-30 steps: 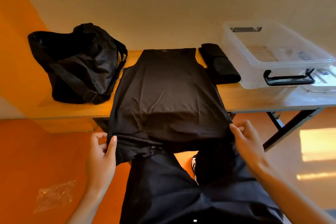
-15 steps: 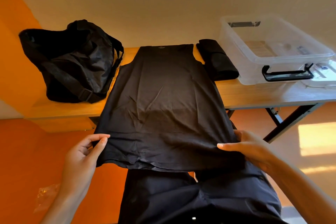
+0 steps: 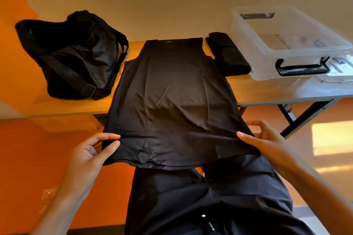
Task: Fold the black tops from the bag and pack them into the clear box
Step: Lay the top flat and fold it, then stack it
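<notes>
Black and faintly creased, the black tank top lies flat on the counter, neckline with its small label at the far edge, hem hanging off the near edge. The left hand has its grip pinched on the left hem corner. The right hand has its grip clamped on the right corner, thumb on top. A folded black top lies just right of it, beside the clear box. The black bag slumps at the left.

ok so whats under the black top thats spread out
The wooden table sits under the upper part of the black top; its hem, pinched by the left hand and right hand, overhangs dark trousers. Anything beneath the cloth is hidden.
</notes>
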Action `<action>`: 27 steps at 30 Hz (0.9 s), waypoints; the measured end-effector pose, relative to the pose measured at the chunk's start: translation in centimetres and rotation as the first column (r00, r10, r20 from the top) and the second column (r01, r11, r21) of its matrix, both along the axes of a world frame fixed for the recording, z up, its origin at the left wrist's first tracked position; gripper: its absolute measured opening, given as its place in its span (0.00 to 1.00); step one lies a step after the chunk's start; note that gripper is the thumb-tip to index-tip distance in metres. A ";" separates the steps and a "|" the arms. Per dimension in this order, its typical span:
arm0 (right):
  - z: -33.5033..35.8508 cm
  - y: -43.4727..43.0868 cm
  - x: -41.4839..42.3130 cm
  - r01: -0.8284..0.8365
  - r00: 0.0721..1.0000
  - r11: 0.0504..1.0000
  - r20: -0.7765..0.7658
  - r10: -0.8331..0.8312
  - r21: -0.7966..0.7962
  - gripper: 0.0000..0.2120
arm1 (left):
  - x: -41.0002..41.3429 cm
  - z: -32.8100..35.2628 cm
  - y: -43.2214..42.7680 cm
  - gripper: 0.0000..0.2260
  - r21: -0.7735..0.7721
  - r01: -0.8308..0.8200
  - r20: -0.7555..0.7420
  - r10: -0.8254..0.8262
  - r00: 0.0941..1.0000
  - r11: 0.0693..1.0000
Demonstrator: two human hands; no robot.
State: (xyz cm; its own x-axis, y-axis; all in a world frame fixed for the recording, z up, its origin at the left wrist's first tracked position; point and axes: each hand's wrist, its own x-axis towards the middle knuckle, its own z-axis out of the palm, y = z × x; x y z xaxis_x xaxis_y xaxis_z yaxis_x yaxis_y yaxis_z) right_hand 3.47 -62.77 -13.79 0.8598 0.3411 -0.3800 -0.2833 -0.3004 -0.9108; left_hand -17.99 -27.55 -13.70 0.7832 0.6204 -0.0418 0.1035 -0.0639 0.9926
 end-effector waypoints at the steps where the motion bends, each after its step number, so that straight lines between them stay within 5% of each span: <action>1: 0.1 -0.3 -0.1 -0.001 1.000 0.999 -0.001 0.001 0.042 0.29 | 0.0 0.1 -0.2 0.08 0.005 0.015 -0.001 -0.015 1.000 1.000; 3: 0.5 -0.8 -0.4 -0.041 0.999 0.994 0.032 0.038 0.101 0.28 | 0.1 0.3 -0.4 0.08 0.028 0.035 -0.008 -0.035 0.999 0.999; 8: 1.2 -0.9 -1.1 -0.101 0.974 0.990 0.210 0.079 0.096 0.07 | 0.4 1.0 -0.8 0.06 0.104 0.075 -0.007 -0.075 0.997 0.992; 15: 2.1 -2.7 0.3 -0.156 0.988 0.961 0.027 0.154 0.227 0.39 | -0.6 2.2 -0.3 0.28 0.037 0.181 0.000 -0.181 0.984 0.983; 20: 2.3 -3.7 0.7 -0.247 0.936 0.968 0.270 0.224 0.051 0.22 | -0.7 2.1 0.6 0.24 0.247 0.151 0.091 -0.178 0.980 0.957; 24: 1.8 -3.7 0.6 -0.176 0.893 0.980 0.433 0.120 0.091 0.10 | -0.7 1.3 1.4 0.16 0.434 0.090 0.142 -0.167 0.976 0.896; 27: 2.2 -3.8 0.1 -0.215 0.861 0.973 0.487 0.147 0.086 0.16 | -1.5 2.0 0.9 0.19 0.448 0.095 0.137 -0.173 0.975 0.889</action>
State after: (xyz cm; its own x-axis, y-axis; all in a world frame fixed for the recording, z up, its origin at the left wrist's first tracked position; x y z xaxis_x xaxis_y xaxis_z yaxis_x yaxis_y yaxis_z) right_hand 3.53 -66.61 -11.62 0.8424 0.5260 0.1172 0.2401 -0.1715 -0.9555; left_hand -19.51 -26.69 -11.69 0.8310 0.4337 0.3484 -0.1027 -0.4959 0.8623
